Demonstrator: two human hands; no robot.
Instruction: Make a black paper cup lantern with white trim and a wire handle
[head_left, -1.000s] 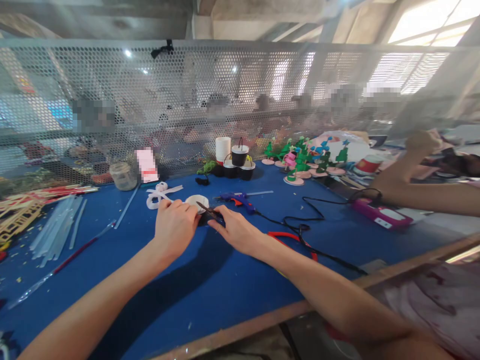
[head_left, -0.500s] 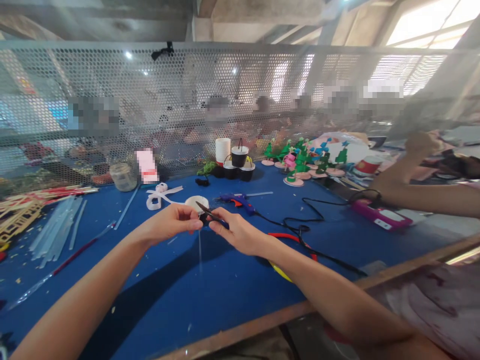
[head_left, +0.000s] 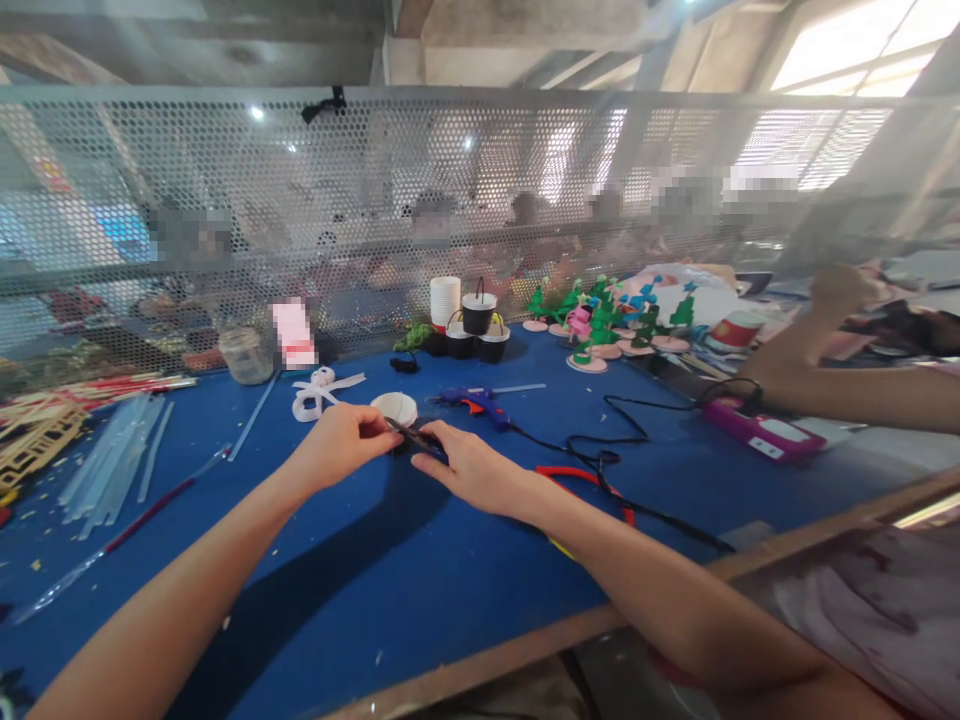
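Observation:
My left hand (head_left: 360,437) is closed in a pinch, its fingertips meeting the tip of a dark pointed tool; whatever they hold is too small to make out. In my right hand (head_left: 469,465) is that tool, which looks like a pair of black scissors (head_left: 411,435), pointing left. Just behind the fingertips stands a small white-rimmed cup (head_left: 395,407), its lower part hidden by the hands. White ribbon (head_left: 319,390) lies in loops left of the cup. To the right rests a blue glue gun (head_left: 480,405) with a clear glue stick in its back.
Small black buckets (head_left: 478,315) and green tree ornaments (head_left: 604,325) stand at the back. Clear glue sticks (head_left: 120,455) lie left, near a jar (head_left: 246,355). Red-handled pliers (head_left: 577,472) lie under my right forearm. A black cord crosses to a purple power strip (head_left: 761,430), near another person's arm (head_left: 847,390).
The tool's tip has dropped and now meets my left fingertips. My right hand has shifted slightly left; my left hand has barely moved.

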